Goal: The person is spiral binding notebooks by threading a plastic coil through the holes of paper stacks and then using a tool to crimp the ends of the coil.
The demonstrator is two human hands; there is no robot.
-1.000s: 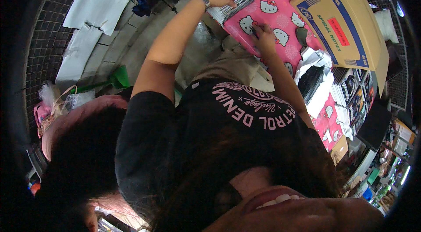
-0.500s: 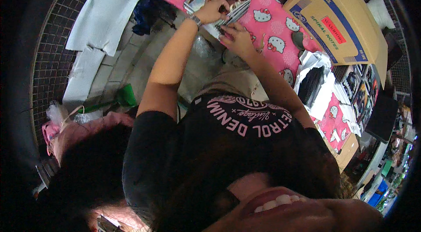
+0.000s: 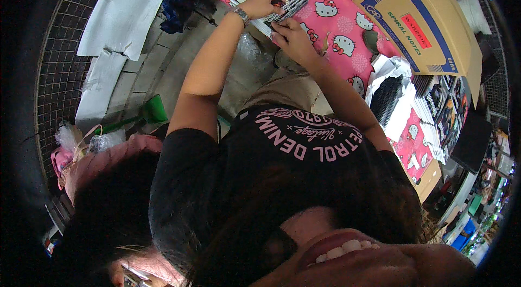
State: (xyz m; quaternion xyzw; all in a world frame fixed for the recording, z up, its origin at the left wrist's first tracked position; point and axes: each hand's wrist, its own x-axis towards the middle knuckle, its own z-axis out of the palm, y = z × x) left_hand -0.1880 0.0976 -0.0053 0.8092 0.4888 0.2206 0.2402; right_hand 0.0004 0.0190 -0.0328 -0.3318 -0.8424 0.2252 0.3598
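A small stack of spiral notebooks (image 3: 296,0) with a dark, pictured cover lies near the edge of the pink table. My left hand (image 3: 263,2) rests on the top cover with its fingers spread and bent. Just nearer to me, my right hand (image 3: 294,40) is at the bound edge of the stack. Its fingers and thumb are drawn together there. Whatever they pinch is too small to make out. A watch with a metal band (image 3: 241,14) circles my left wrist.
A large brown carton (image 3: 415,21) stands on the pink patterned tablecloth (image 3: 328,29) to the right. Nearby lie black binding coils on white paper (image 3: 386,97) and more notebooks (image 3: 448,110). On the left are white sheets (image 3: 122,16), a green dustpan (image 3: 154,109) and another person's dark hair (image 3: 116,200).
The view has shifted slightly. My right hand's fingers have moved a little along the notebooks' bound edge, while my left hand stays on the cover.
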